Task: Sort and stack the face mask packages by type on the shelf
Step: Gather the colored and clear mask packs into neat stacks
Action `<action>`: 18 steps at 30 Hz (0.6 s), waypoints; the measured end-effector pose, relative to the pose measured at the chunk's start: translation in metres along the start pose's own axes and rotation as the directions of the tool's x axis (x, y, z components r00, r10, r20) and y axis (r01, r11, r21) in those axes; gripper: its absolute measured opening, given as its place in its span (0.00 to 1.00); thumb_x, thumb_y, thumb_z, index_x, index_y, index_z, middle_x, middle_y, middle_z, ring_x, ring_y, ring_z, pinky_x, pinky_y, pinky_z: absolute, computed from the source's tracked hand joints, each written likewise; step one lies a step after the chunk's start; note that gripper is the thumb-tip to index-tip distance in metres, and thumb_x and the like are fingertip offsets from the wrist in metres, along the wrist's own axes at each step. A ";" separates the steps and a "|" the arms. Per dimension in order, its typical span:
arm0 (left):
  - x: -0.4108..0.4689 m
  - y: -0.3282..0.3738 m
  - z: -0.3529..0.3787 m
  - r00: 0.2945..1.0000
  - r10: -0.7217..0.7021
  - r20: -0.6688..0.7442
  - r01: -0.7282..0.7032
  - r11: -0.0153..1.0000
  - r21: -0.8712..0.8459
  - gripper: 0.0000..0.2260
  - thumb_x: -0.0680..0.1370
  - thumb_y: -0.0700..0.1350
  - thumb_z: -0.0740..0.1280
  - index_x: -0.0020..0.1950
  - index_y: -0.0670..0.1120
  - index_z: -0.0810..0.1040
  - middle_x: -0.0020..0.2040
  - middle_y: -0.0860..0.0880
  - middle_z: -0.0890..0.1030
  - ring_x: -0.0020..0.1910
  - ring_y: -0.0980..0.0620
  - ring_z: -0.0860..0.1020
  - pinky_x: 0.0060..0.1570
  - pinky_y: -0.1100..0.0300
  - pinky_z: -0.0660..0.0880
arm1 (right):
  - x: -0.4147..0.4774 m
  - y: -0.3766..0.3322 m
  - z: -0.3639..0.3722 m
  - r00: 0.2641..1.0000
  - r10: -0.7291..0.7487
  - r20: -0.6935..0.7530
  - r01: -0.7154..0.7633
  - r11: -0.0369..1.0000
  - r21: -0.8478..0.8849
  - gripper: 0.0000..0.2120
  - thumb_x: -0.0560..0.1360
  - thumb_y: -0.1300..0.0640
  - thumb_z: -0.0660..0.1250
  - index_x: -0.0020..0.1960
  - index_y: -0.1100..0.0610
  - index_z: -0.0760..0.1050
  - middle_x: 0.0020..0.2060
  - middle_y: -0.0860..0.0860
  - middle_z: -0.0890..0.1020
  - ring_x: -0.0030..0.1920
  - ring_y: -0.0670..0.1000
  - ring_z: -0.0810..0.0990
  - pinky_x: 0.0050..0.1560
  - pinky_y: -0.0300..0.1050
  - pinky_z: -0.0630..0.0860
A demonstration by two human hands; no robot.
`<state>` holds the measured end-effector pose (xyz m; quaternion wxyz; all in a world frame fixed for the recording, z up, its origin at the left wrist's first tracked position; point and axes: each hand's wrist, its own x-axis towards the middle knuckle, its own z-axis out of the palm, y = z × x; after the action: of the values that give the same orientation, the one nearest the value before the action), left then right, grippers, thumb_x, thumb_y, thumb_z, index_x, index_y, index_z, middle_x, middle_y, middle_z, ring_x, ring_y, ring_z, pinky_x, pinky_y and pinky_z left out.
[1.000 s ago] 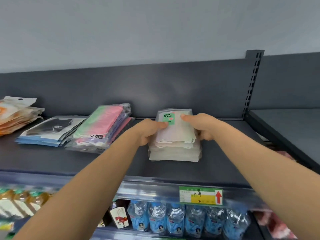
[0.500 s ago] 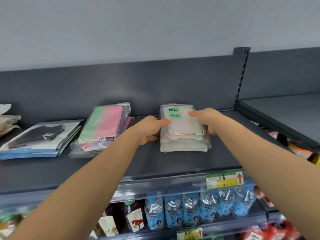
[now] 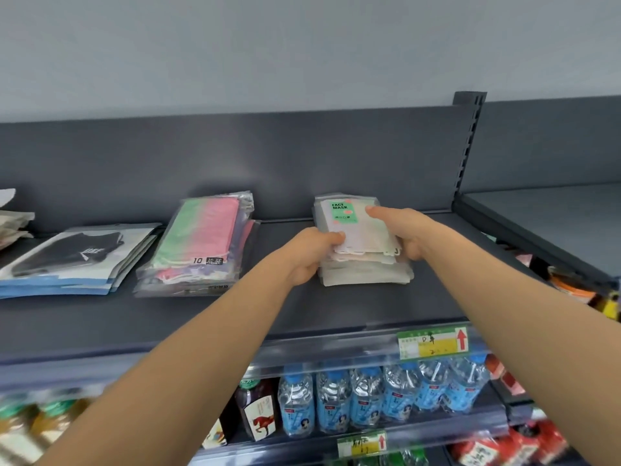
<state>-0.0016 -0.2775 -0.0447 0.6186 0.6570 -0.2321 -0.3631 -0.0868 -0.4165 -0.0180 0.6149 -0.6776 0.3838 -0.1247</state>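
Both hands reach in over the shelf edge (image 3: 201,351) and clamp the same pile from opposite sides: the left hand (image 3: 307,253) curls around the near-left corner, thumb on top and fingers tucked along the side, while the right hand (image 3: 408,235) presses the right edge with its forefinger laid flat across the top package. That two-sided hold looks meant to square the pale face mask stack (image 3: 363,250) so its loose, slippery sleeves line up rather than fan out; the lower packages do sit slightly offset from the upper ones at the front. The pile rests flat on the dark shelf, right of centre, with the green "FACE MASK" label (image 3: 342,211) facing up at its far end, which keeps the type readable. Well apart to its left lies the pink and green mask stack (image 3: 198,243), then, just beside that, the black mask packages (image 3: 67,257), and at the far left edge a further pile (image 3: 13,220) only partly in view. Each type appears to have its own spot in a row along the shelf, so the sorting seems largely done. Behind everything stands the grey back panel (image 3: 302,156), against which the piles could be pushed.
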 end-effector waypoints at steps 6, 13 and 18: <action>0.004 0.001 0.013 0.999 0.001 -0.033 -0.002 0.999 -0.038 0.07 0.81 0.38 0.60 0.46 0.46 0.74 0.54 0.47 0.80 0.46 0.50 0.79 0.47 0.59 0.75 | 0.009 0.001 -0.011 1.000 0.002 0.008 -0.002 0.999 0.043 0.21 0.72 0.46 0.70 0.59 0.57 0.77 0.53 0.53 0.84 0.53 0.56 0.83 0.62 0.54 0.76; 0.007 0.011 0.011 0.998 -0.005 -0.065 0.005 1.000 0.011 0.14 0.80 0.46 0.63 0.64 0.41 0.75 0.60 0.46 0.81 0.54 0.48 0.80 0.59 0.53 0.75 | 0.021 0.002 -0.016 1.000 -0.006 -0.005 0.006 1.000 -0.020 0.24 0.71 0.44 0.69 0.62 0.57 0.76 0.57 0.52 0.81 0.57 0.57 0.80 0.64 0.54 0.74; 0.006 0.006 0.011 0.997 0.036 -0.062 -0.039 0.998 -0.057 0.13 0.80 0.45 0.63 0.64 0.43 0.74 0.58 0.47 0.82 0.52 0.48 0.81 0.52 0.53 0.77 | 0.014 -0.002 -0.020 0.997 0.021 0.072 -0.021 1.000 -0.010 0.19 0.74 0.44 0.68 0.58 0.56 0.76 0.51 0.52 0.82 0.50 0.54 0.81 0.59 0.53 0.77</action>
<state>-0.0051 -0.2901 -0.0395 0.6509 0.6450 -0.2149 -0.3378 -0.0901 -0.4407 -0.0162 0.6266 -0.6803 0.3689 -0.0920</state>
